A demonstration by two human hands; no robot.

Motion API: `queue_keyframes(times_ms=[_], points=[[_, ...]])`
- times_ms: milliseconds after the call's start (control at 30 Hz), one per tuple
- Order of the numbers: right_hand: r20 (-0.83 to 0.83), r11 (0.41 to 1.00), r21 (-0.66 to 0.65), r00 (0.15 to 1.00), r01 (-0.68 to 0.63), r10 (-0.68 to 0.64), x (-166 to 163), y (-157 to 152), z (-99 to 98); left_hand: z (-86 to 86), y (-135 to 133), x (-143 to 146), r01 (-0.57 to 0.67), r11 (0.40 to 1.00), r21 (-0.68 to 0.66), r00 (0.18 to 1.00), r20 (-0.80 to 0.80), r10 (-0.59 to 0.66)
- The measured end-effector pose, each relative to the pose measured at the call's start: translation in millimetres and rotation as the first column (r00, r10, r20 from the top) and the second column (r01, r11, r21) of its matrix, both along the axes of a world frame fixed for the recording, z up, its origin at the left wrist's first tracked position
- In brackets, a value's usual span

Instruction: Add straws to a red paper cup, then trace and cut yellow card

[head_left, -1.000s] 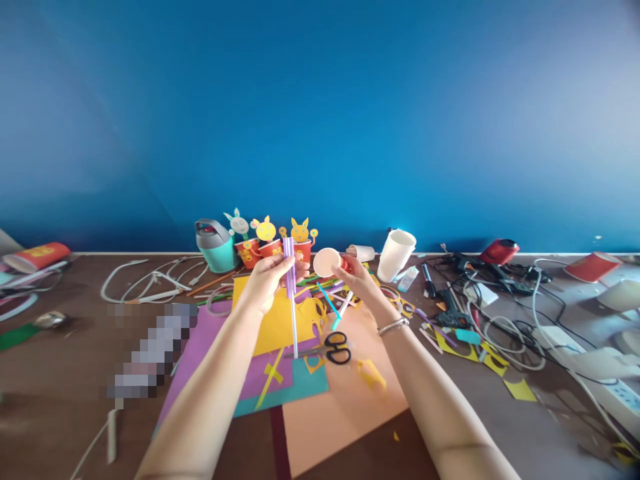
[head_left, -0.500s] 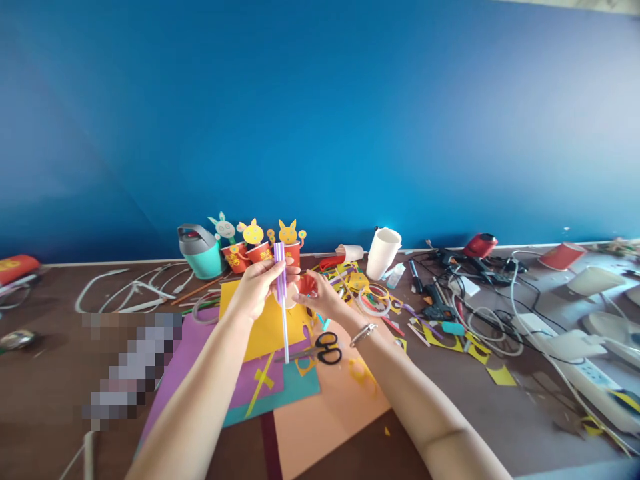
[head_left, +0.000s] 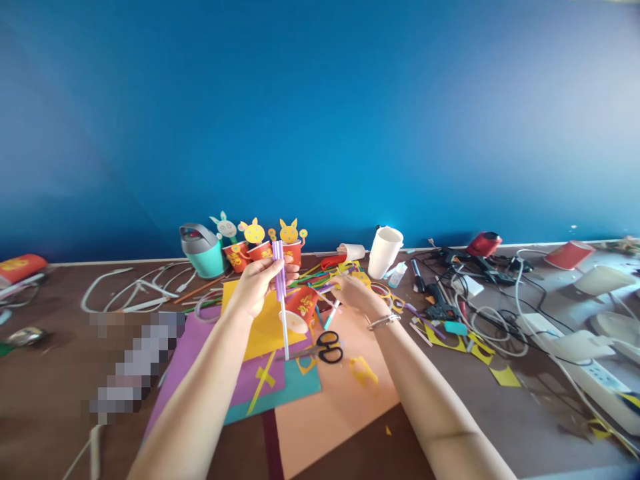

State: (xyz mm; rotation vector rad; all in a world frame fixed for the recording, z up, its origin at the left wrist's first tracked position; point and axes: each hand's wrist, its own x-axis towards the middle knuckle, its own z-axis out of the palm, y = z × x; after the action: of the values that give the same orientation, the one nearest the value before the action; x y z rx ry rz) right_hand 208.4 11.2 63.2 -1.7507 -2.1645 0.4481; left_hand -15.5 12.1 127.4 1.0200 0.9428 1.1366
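Note:
Upright in my left hand [head_left: 259,283] is a bundle of thin purple-and-white strips [head_left: 285,327], pinched near its upper end. My right hand [head_left: 353,293] is down in a heap of coloured scraps and strips, fingers bent together. A short purple strip [head_left: 326,289] shows at its fingertips; whether it is gripped is unclear. Between the hands a red paper cup [head_left: 302,305] lies on its side, its pale opening facing me. Black-handled scissors [head_left: 329,347] lie below it, blades partly behind the strips.
Purple [head_left: 200,347], yellow [head_left: 257,327] and peach sheets [head_left: 320,420] overlap on the brown table. Behind stand red cups with animal faces [head_left: 255,232], a teal container [head_left: 204,259] and a white cup [head_left: 385,253]. Right, glue guns [head_left: 440,303], cables and a power strip [head_left: 590,373].
My right hand has moved right, away from the red cup and into the scrap heap, leaving the cup lying in full view. My left hand still holds the strips.

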Motion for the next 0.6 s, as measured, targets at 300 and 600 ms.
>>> queue_keyframes(times_ms=[300,600], points=[[0.020,0.987,-0.039,0.987,-0.156,0.157,-17,-9,4.8,-2.9,7,-9,-0.047,0.998,0.053,0.999,0.009,0.047],[-0.177,0.937,-0.205,0.952,-0.284,0.250,-27,-30,24.0,-8.7,12,-16,0.068,0.998,0.018,0.958,-0.280,-0.060]])
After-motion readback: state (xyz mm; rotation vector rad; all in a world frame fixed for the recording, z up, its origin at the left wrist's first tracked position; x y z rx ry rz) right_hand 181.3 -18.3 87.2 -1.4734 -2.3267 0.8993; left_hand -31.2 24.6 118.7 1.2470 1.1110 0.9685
